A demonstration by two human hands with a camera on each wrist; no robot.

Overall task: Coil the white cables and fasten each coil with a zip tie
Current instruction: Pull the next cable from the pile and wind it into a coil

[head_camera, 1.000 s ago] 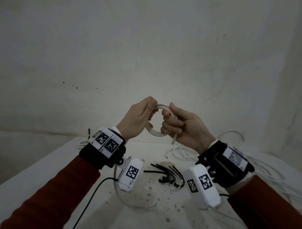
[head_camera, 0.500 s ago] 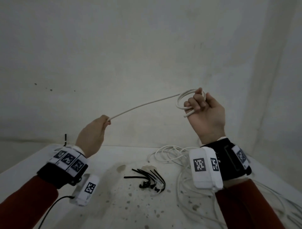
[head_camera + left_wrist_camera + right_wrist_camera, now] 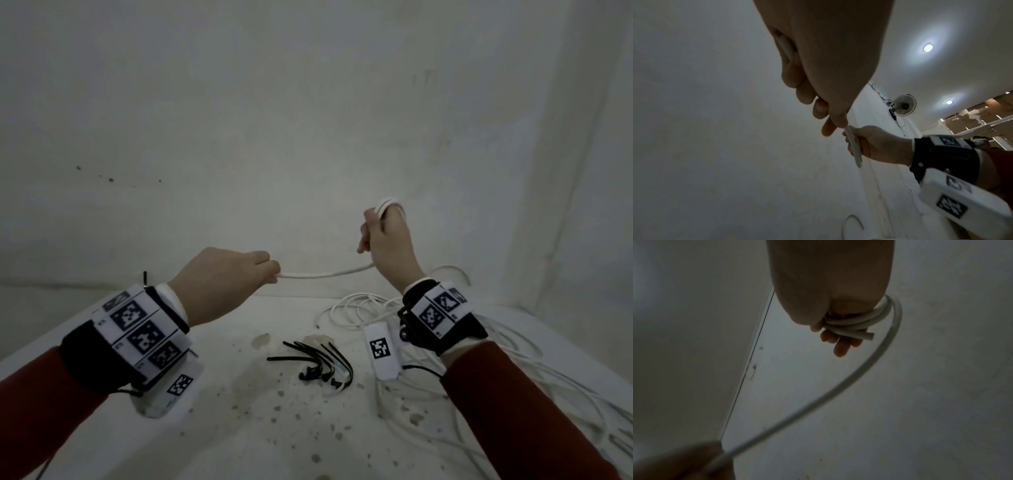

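Observation:
A white cable (image 3: 325, 274) stretches between my two hands above the table. My right hand (image 3: 387, 236) is raised, and several turns of the cable's coil (image 3: 851, 324) are wound round its fingers, with the cut end (image 3: 867, 336) sticking out. My left hand (image 3: 236, 274) pinches the free run of the cable, which passes through its palm (image 3: 785, 48) and out at the fingertips (image 3: 853, 146). A bunch of black zip ties (image 3: 318, 359) lies on the table below, between the wrists.
Loose white cables (image 3: 363, 308) lie tangled on the white table (image 3: 239, 428) at the right and trail toward the right edge. A pale wall stands close behind. A black lead runs from each wrist camera.
My hands parted from one small loop held together. The left hand then dropped and came back toward the right, shortening the stretched run. My right hand turned, and the coil sits round its fingers.

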